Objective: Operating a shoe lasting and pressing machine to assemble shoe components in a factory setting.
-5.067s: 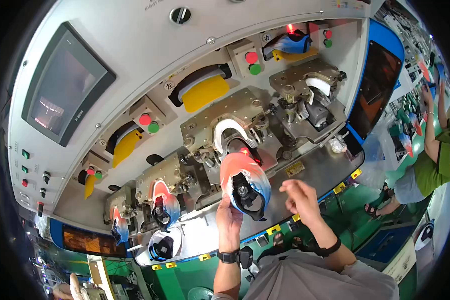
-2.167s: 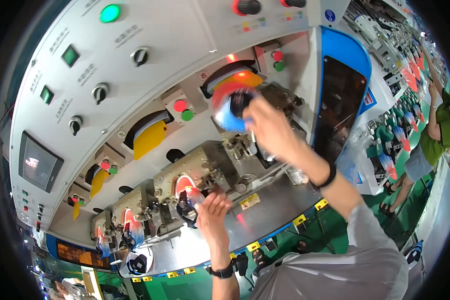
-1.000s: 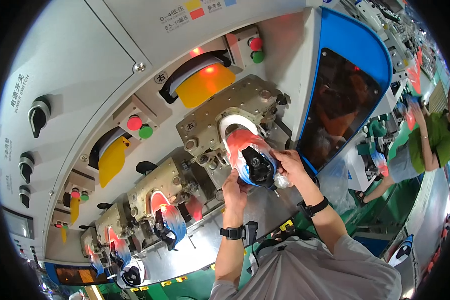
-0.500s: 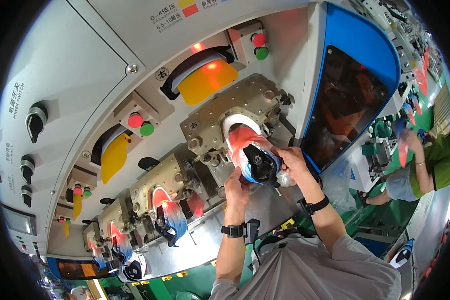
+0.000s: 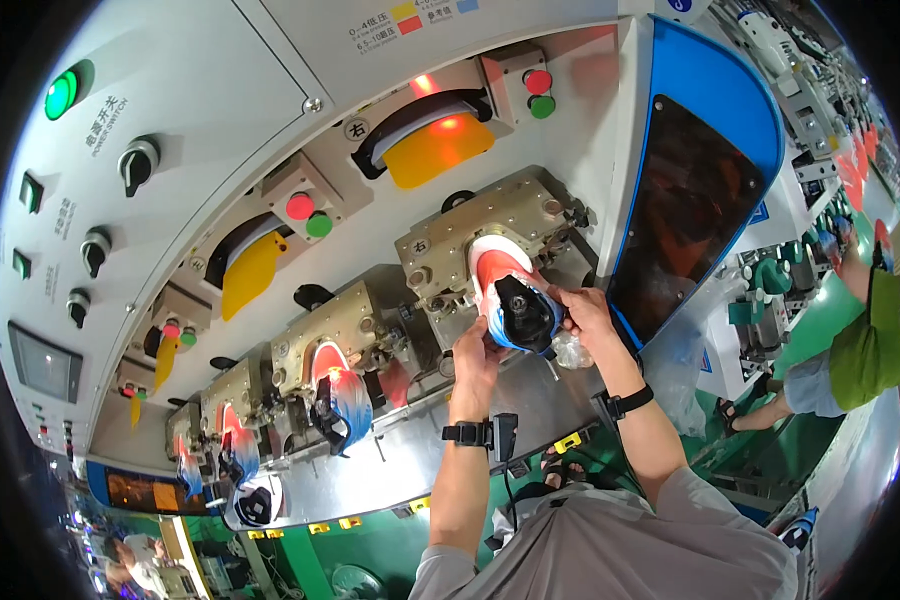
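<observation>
A red, white and blue shoe upper (image 5: 496,268) with a black lining sits with its toe end in the rightmost metal forming station (image 5: 490,212) of the machine. My left hand (image 5: 474,358) grips its left edge near the heel end, fingers partly hidden by the upper. On the opposite edge my right hand (image 5: 584,314) holds the upper, fingers curled around it. A small crumpled piece of clear plastic (image 5: 572,352) hangs below my right hand, beside the black opening. Both wrists wear black straps.
Similar uppers (image 5: 342,400) sit in several stations to the left. Above are yellow flaps (image 5: 438,152) and red and green buttons (image 5: 541,107). A blue-framed dark side panel (image 5: 685,215) stands to the right. A steel ledge (image 5: 410,455) runs below. Another person (image 5: 865,345) stands far right.
My view has shifted, so the machine sits differently in the picture and more of its left control panel shows. Both hands stay on the upper. The person at far right has moved.
</observation>
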